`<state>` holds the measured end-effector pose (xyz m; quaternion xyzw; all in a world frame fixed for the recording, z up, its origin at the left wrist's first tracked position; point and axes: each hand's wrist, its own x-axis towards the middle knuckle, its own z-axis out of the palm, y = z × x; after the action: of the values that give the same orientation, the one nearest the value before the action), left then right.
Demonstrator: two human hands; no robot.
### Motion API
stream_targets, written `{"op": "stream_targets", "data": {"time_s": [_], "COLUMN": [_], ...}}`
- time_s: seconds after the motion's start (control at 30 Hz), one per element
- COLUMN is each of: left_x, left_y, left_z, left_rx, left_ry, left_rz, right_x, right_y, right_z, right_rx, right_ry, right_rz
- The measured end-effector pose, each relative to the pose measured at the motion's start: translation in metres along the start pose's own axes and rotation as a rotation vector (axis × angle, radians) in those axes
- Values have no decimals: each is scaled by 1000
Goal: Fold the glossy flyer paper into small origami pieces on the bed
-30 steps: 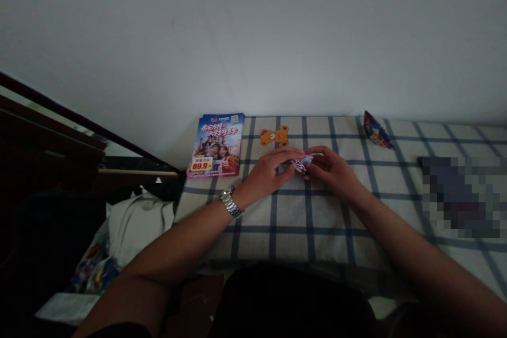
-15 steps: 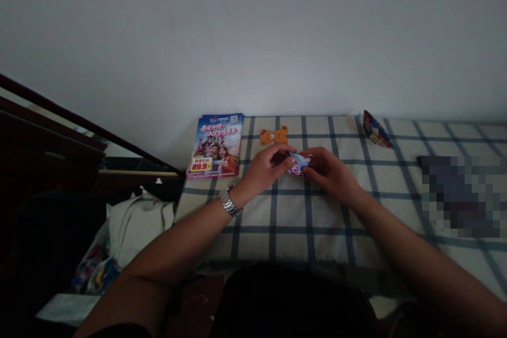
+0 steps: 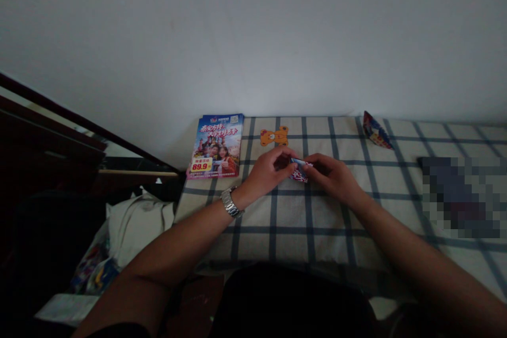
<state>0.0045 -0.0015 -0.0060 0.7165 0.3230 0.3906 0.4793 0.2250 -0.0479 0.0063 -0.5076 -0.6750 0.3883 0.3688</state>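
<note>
Two hands share one small printed paper (image 3: 300, 175), which looks folded and is pinched between their fingertips; whether it touches the checked cloth (image 3: 291, 219) beneath is unclear. The left hand (image 3: 275, 170) has thumb and forefinger closed on the paper's left end; the right hand (image 3: 333, 177) pinches the right end likewise, its other fingers curled behind. How hard they press cannot be told.

With so little paper showing between the fingertips, uneven pressure could skew a crease, and tugging the ends apart could tear it, the folds probably being the weak spots. If either thumb slipped, the layers might spring loose.

Just beyond the left fingers, a bear picture (image 3: 273, 137) lies flat and seems no hindrance. Left of those fingers, well apart, sits a pile of leaflets (image 3: 217, 142); a wide swing of the wrist wearing the watch (image 3: 230, 202) might scatter it. Beyond and right of the right fingers rests a bent card (image 3: 376, 131), apparently light, so a careless brush could topple it.
</note>
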Motion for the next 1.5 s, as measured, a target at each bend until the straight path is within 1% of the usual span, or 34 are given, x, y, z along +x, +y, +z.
{"op": "stream_targets", "data": {"time_s": [0.2,0.37,0.6,0.77,0.93,1.03,1.23,1.33,1.5], "left_x": [0,-1,-1,0,1,1,0,-1,-3], "left_y": [2,1,1,1,0,-1,0,1,5], "left_z": [1,2,0,-1,-1,-1,-2,-2,1], "left_rx": [8,16,164,157,110,99,126,149,162], "left_ry": [3,7,-21,-28,-38,-32,5,7,-14], "left_rz": [5,13,57,41,28,31,44,56,59], "right_x": [-1,0,0,1,0,0,2,1,1], "right_y": [-1,0,-3,-2,-4,-5,0,1,0], "right_z": [-1,-1,-4,-4,-3,-2,-1,-2,-2], "right_rx": [-58,-96,-151,-154,-159,-143,-63,-52,-136], "right_ry": [-5,-3,-17,-39,-28,-26,12,5,-12], "right_rz": [-40,-46,-76,-95,-118,-104,0,-13,-77]}}
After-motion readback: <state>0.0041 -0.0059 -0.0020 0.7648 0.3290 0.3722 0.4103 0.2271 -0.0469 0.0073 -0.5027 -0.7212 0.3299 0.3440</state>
